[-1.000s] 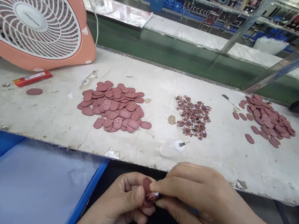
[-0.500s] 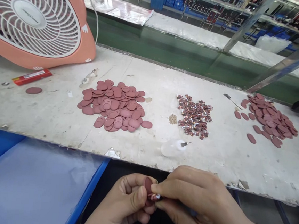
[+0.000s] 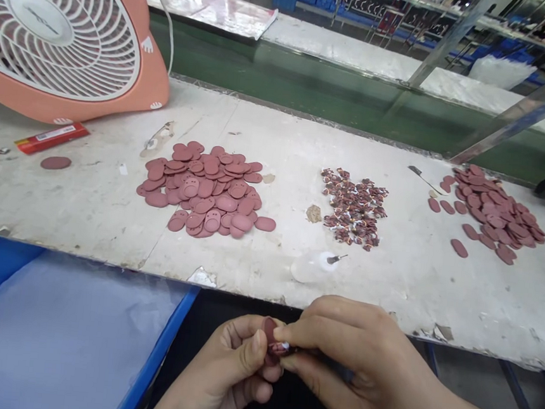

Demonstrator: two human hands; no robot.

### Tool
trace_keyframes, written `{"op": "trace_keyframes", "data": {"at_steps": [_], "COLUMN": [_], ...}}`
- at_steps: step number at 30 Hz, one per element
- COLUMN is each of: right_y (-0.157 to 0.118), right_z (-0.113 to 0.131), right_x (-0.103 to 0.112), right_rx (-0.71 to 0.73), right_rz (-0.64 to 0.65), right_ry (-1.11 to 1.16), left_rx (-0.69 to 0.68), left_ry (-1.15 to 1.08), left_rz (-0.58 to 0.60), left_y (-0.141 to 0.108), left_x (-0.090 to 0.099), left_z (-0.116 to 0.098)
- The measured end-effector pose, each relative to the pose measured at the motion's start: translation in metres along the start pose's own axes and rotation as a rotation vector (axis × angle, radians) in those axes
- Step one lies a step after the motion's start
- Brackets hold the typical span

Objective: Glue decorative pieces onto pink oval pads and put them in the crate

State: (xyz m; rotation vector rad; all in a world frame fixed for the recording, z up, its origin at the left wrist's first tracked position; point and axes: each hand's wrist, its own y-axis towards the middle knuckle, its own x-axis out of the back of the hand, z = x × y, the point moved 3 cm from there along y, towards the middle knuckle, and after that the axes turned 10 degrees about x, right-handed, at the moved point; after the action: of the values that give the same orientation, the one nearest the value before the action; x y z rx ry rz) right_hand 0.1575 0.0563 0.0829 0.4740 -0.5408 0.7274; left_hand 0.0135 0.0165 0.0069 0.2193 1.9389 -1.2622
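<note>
My left hand [image 3: 234, 370] pinches a dark red oval piece [image 3: 269, 329] between thumb and fingers, below the table's front edge. My right hand [image 3: 359, 358] meets it from the right, thumb and forefinger closed on a small brown figure with white and orange marks [image 3: 279, 348], which is against the oval piece. On the table, a pile of small brown figures [image 3: 355, 208] lies beyond my hands. Left of it is a large pile of red ovals [image 3: 207, 189], some with embossed faces. Another pile of red ovals [image 3: 496, 211] is at the right.
A white translucent bottle with a thin tip [image 3: 312, 266] lies near the front edge. An orange fan [image 3: 155, 73] stands at the back left, with a red box [image 3: 52, 137] before it. A blue bin lined with plastic [image 3: 61, 332] sits below left. Metal posts rise behind.
The view has shifted slightly. Both hands keep their grip, and the small figure between them has turned a little against the oval piece.
</note>
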Motion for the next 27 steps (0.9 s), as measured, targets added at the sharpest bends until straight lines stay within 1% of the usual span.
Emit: {"op": "trace_keyframes", "data": {"at_steps": [7, 13, 18, 23, 25, 27], "right_y": [0.0005, 0.0021, 0.0016, 0.0040, 0.0056, 0.0064], "right_z": [-0.0040, -0.0040, -0.0022, -0.0020, -0.0015, -0.0001], "right_x": [-0.0026, -0.0020, -0.0029, -0.0052, -0.0054, -0.0049], "right_rx": [-0.040, -0.042, -0.050, -0.020, -0.007, -0.010], "right_rz": [0.014, 0.020, 0.029, 0.010, -0.001, -0.005], "right_ry": [0.041, 0.036, 0.041, 0.037, 0.032, 0.029], "left_rx": [0.002, -0.020, 0.014, -0.009, -0.017, -0.032], "left_ry": [-0.017, -0.038, -0.020, -0.017, -0.008, 0.001], "left_rz": [-0.001, 0.002, 0.021, -0.025, -0.004, 0.042], "left_y": [0.0015, 0.0008, -0.0002, -0.0027, -0.0023, -0.0013], "left_x": [0.0023, 0.0016, 0.0022, 0.0040, 0.0051, 0.0069], "left_z": [0.0018, 0.0017, 0.0001, -0.0023, -0.0021, -0.0021]}}
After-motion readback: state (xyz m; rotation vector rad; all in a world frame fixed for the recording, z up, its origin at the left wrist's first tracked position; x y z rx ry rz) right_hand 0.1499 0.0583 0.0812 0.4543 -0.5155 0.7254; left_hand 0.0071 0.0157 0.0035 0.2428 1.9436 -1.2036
